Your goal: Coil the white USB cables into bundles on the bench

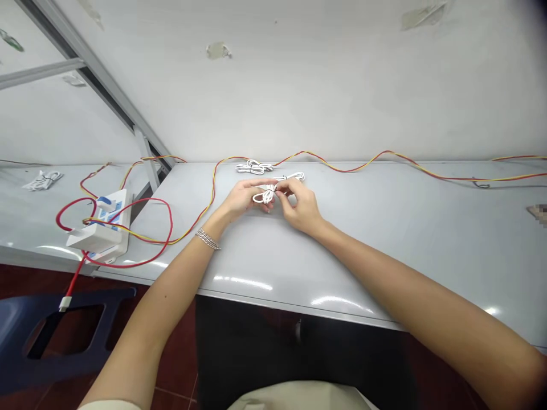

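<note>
My left hand (250, 196) is closed around a coiled white cable (265, 196), whose loops stick out between thumb and fingers. A thin black tie (272, 190) crosses the coil. My right hand (298, 205) pinches at this tie with thumb and forefinger, right beside the coil. Just behind the right hand, partly covered by it, lies a second white cable bundle (297, 176). Farther back, near the wall, rests another tied white cable bundle (253, 167).
A white power strip (123, 219) with plugs and a red cable (171, 219) stands at the left. Twisted red and yellow wires (354, 170) run along the wall. On the far left lies a white cable bundle (43, 180). A blue stool (85, 364) stands below the grey table (384, 228).
</note>
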A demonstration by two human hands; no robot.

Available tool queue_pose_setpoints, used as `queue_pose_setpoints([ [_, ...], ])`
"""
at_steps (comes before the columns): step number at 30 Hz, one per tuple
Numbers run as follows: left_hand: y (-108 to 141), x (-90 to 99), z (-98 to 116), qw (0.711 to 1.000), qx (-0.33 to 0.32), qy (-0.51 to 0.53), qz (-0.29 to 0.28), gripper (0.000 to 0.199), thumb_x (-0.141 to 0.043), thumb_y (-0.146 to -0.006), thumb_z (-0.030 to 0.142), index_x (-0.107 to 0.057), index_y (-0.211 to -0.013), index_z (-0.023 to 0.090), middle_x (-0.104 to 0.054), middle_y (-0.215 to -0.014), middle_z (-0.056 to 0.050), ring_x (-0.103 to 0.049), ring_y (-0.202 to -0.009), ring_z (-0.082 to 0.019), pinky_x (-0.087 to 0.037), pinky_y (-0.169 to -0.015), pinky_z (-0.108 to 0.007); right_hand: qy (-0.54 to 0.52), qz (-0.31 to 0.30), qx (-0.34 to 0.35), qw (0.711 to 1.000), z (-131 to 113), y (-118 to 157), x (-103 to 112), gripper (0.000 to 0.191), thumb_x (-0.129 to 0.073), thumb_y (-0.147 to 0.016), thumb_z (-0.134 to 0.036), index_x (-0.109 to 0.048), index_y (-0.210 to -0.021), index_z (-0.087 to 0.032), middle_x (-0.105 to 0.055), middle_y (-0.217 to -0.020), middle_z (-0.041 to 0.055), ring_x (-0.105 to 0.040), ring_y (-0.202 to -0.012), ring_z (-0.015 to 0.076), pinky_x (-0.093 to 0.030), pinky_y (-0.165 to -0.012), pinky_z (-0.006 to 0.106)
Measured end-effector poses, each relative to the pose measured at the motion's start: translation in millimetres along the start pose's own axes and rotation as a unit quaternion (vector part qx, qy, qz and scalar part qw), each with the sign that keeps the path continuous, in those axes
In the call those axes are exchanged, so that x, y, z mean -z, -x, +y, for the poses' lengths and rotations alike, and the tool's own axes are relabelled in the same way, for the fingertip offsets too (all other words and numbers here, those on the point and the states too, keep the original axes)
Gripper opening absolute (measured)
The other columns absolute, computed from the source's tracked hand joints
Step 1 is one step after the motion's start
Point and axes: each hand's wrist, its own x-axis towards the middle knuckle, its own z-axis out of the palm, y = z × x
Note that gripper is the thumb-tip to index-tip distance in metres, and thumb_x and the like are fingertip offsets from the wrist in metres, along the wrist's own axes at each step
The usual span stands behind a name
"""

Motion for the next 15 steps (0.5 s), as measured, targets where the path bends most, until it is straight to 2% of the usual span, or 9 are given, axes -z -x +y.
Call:
queue_pose_setpoints([
  [4, 2.0, 7.1, 1.3, 0.998, 0.002, -0.014, -0.054, 0.055, -0.081, -0.069, 0.021, -0.067, -0.121, 0.012, -0.074, -0.085, -0.009, -0.070, -0.073, -0.020, -0.057, -0.072, -0.035, -0.005, 0.013, -0.023, 1.000, -1.0, -0.5, 0.2, 0.007, -0.051, -0.089, -0.022, -0.058, -0.088, -0.022, -0.065, -0.088, 0.0065, -0.061, -0.081, 0.0198, -0.051, -0.075, 0.034],
  [7, 2.7, 8.4, 2.0, 0.996, 0.001, -0.065, -0.061, 0.038, -0.083, -0.071, 0.037, -0.072, -0.098, 0.012, -0.070, -0.074, -0.008, -0.066, -0.063, -0.017, -0.052, -0.058, -0.029, -0.012, 0.013, -0.047, 0.999, -2.1, -1.3, 0.8, 0.005, -0.053, -0.088, -0.023, -0.058, -0.087, -0.022, -0.065, -0.087, 0.0054, -0.061, -0.080, 0.0195, -0.050, -0.075, 0.034],
  [9, 2.1, 7.1, 1.5, 0.991, -0.018, -0.125, -0.039, 0.037, -0.076, -0.077, 0.049, -0.072, -0.078, 0.013, -0.061, -0.060, -0.004, -0.057, -0.053, -0.013, -0.044, -0.048, -0.026, -0.022, 0.017, -0.060, 0.998, -1.6, -1.9, 0.4, 0.003, -0.054, -0.086, -0.023, -0.057, -0.086, -0.022, -0.065, -0.086, 0.0052, -0.061, -0.079, 0.0192, -0.050, -0.075, 0.034],
  [11, 0.3, 4.9, -0.4, 0.980, -0.069, -0.185, 0.000, 0.042, -0.073, -0.078, 0.055, -0.070, -0.067, 0.015, -0.056, -0.056, -0.003, -0.054, -0.054, -0.012, -0.042, -0.048, -0.024, -0.046, 0.020, -0.078, 0.996, 0.6, -2.4, -0.8, 0.002, -0.056, -0.084, -0.024, -0.056, -0.085, -0.022, -0.065, -0.086, 0.0052, -0.061, -0.077, 0.0189, -0.051, -0.074, 0.034],
  [13, -2.6, 2.4, -4.2, 0.965, -0.132, -0.220, 0.047, 0.041, -0.076, -0.075, 0.055, -0.070, -0.065, 0.015, -0.062, -0.066, -0.006, -0.059, -0.067, -0.015, -0.047, -0.056, -0.025, -0.083, 0.019, -0.099, 0.991, 4.3, -2.9, -2.6, 0.005, -0.058, -0.083, -0.025, -0.056, -0.084, -0.022, -0.065, -0.083, 0.0048, -0.062, -0.075, 0.0187, -0.051, -0.073, 0.034],
  [15, -5.7, 0.2, -9.7, 0.959, -0.164, -0.216, 0.079, 0.037, -0.077, -0.074, 0.051, -0.074, -0.075, 0.014, -0.068, -0.083, -0.008, -0.063, -0.080, -0.018, -0.051, -0.067, -0.027, -0.111, 0.015, -0.115, 0.987, 8.0, -3.3, -4.1, 0.008, -0.060, -0.082, -0.028, -0.056, -0.083, -0.022, -0.065, -0.081, 0.0041, -0.062, -0.075, 0.0186, -0.051, -0.072, 0.034],
])
